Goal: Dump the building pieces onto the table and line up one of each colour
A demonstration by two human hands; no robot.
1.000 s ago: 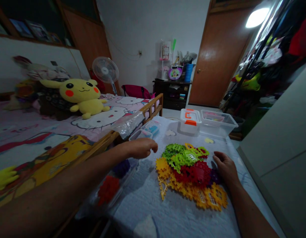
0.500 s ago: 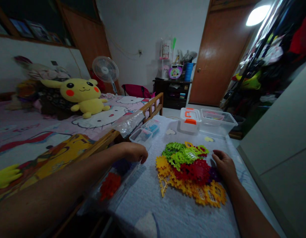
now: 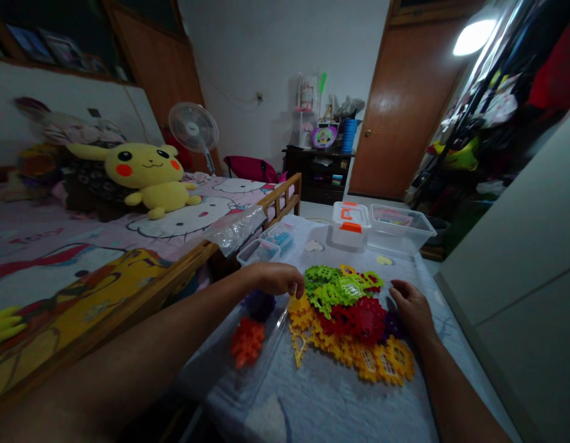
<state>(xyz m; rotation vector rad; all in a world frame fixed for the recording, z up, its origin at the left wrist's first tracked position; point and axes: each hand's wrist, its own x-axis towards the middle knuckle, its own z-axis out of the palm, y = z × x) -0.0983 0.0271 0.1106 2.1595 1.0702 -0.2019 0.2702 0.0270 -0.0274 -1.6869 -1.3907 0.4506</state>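
the heap of interlocking plastic pieces (image 3: 344, 326) lies at 12 o'clock on a quilted cover (image 3: 326, 406). yellow, green and red pieces overlap, with purple pieces at the 3 o'clock edge. the left hand (image 3: 275, 279) is at the heap's 9 o'clock edge, grip curled and together. its fingertips (image 3: 294, 289) are at a yellow piece; whether they are clamped on it cannot be told. the right hand (image 3: 411, 311) rests at the 3 o'clock edge, grip apart, fingers spread, with nothing visibly held.

clearance: open cover extends from the heap toward 6 o'clock. at the heap's 9 o'clock side, a clear plastic container (image 3: 245, 369) carries an orange cluster (image 3: 246, 342) and a purple cluster (image 3: 259, 306). the wooden bed rail (image 3: 128, 314) bounds the left side and a pale cabinet (image 3: 510, 246) the right. a box with orange latches (image 3: 350, 224) and a clear bin (image 3: 399, 229) stand beyond the heap at 12 o'clock.

change from the earlier frame: the left hand has moved toward the heap, and the orange cluster now sits nearer it.
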